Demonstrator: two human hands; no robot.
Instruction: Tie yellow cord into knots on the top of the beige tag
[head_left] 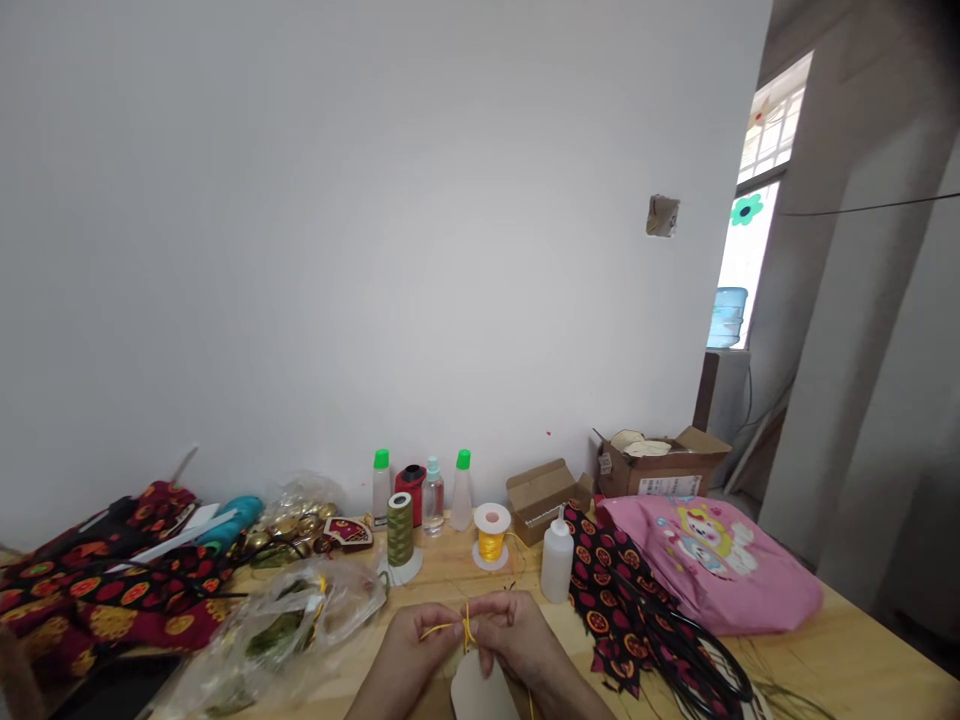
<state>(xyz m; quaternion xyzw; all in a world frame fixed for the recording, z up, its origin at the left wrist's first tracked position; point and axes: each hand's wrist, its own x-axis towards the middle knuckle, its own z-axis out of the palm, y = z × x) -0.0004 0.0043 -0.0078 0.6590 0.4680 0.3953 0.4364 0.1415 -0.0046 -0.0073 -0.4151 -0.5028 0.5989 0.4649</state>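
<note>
My left hand and my right hand meet over the front of the wooden table. Between their fingertips runs a thin yellow cord, looped and pinched by both hands. Below the cord hangs or lies a pale flat piece with a rounded top, touched by the right fingers; its lower part is cut off by the frame. A white spool of yellow cord stands just beyond my hands. The right hand is nearest a white squeeze bottle.
At left lie a clear plastic bag, patterned red-black fabric and gold bells. Behind stand a green thread spool and several bottles. At right are a pink bag, black cable, an open small box and a carton.
</note>
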